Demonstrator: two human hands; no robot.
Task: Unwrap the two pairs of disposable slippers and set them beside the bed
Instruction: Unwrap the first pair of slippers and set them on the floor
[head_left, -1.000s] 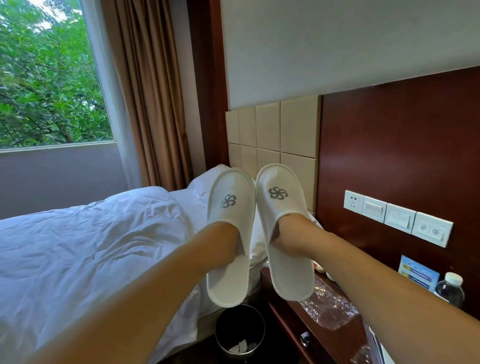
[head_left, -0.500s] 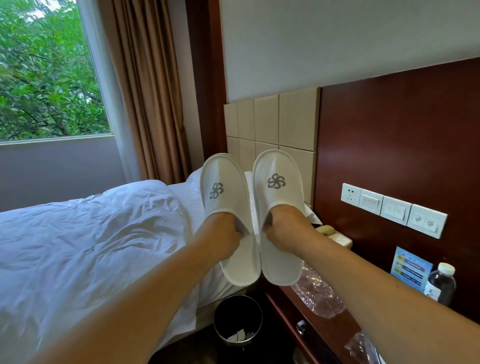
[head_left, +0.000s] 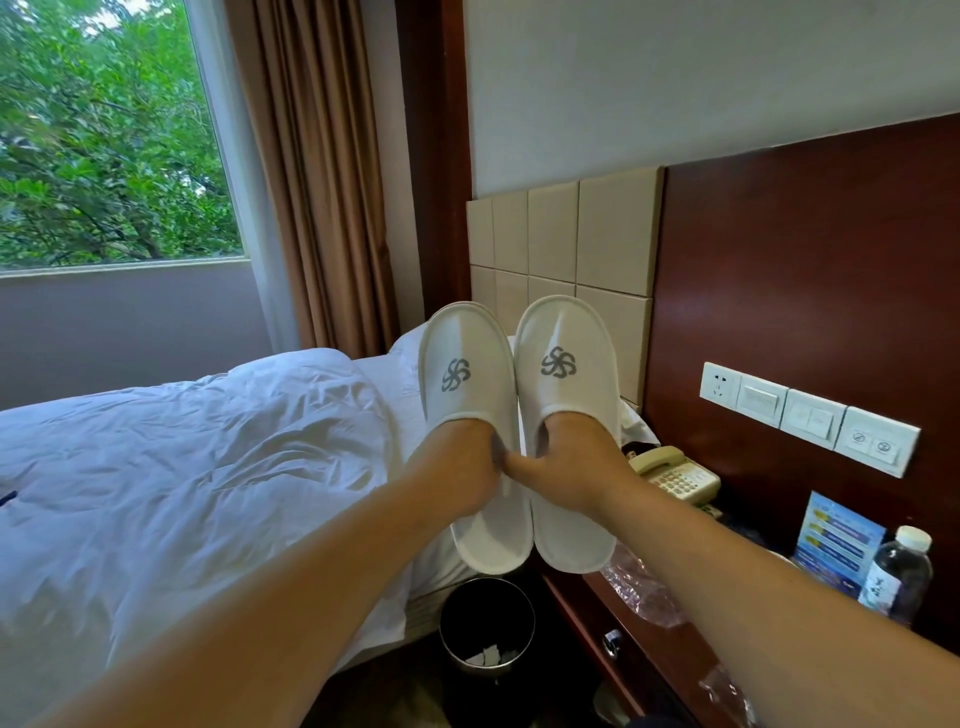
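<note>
Two white disposable slippers with grey pinwheel logos are held up side by side in front of me, toes upward. My left hand (head_left: 457, 462) is pushed inside the left slipper (head_left: 467, 364), fingers hidden by its upper. My right hand (head_left: 571, 462) is inside the right slipper (head_left: 563, 353) in the same way. The slippers touch along their inner edges, and my two hands touch at the thumbs. The bed (head_left: 182, 457) with its rumpled white duvet lies to the left, below the slippers. Crumpled clear plastic wrap (head_left: 639, 587) lies on the nightstand.
A dark wooden nightstand (head_left: 587, 618) stands right of the bed, bearing a beige telephone (head_left: 675, 473), a card stand (head_left: 836, 540) and a water bottle (head_left: 898, 577). A black waste bin (head_left: 485, 623) sits on the floor between bed and nightstand. Wall switches (head_left: 810, 415) line the wooden panel.
The slippers have come together until their inner edges touch and my hands meet. The view has tilted down, bringing the telephone and more of the nightstand into sight.
</note>
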